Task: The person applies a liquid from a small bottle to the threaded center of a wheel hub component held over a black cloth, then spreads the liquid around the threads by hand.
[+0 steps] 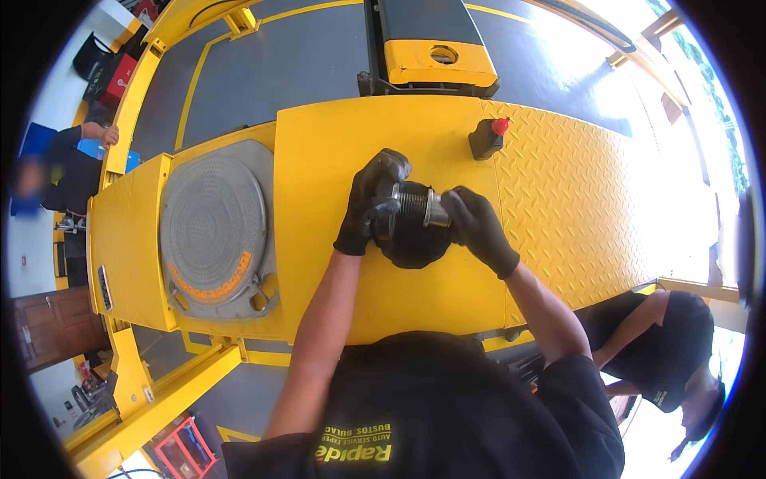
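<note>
Both hands up front, and it's all over the middle of the yellow platform (319, 172), between its far and near edges! The left hand (377, 203), black-gloved, is wrapped on the left end of a ribbed metal part (413, 203), fingers curled round, knuckles toward the far edge, its forearm rising steeply from the near edge. Across from it comes the right hand (477, 227), gloved too: wrist bent, forearm slanting in from the near edge's right side, fingers bunched and pinched on the silver collar at the part's right end. So the part lies level between the two hands, left to right, elbows spread wide! Just beneath it in view, a rounded black thing (415, 249); whether it joins the part, I cannot tell. Near the far edge, where the tread pattern begins, stands a black bottle (485, 141) with a red cap, and toward the left edge sits a round grey plate (214, 223)
</note>
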### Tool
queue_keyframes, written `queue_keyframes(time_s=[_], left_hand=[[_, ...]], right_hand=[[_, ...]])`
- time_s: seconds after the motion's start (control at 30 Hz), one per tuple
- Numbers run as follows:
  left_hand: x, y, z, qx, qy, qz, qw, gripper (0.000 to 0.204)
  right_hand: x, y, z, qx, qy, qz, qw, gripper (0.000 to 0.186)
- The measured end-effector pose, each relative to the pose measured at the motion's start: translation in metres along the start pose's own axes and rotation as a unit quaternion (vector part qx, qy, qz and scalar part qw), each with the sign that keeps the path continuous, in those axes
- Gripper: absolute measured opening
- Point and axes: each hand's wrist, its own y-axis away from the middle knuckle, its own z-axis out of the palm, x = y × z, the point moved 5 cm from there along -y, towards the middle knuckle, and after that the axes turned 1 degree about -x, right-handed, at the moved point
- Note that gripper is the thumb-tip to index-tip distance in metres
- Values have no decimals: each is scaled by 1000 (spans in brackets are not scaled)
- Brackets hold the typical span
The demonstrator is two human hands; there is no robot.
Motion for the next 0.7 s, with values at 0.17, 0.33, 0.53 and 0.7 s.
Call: queue_keyframes(time_s=[0.17, 0.33, 0.53, 0.7], left_hand=[[8, 4, -2, -16, -40, 29, 999, 49], [3, -1, -5, 0, -18, 31, 999, 49], [3, 0, -4, -3, -11, 37, 999, 48], [1, 3, -8, 26, -26, 25, 999, 45]], right_hand=[[-31, 13, 11, 37, 78, -242, 967, 41], [-47, 30, 18, 77, 380, -435, 813, 46], [-12, 3, 11, 18, 98, -57, 993, 36], [-53, 34, 21, 75, 311, -412, 853, 44]])
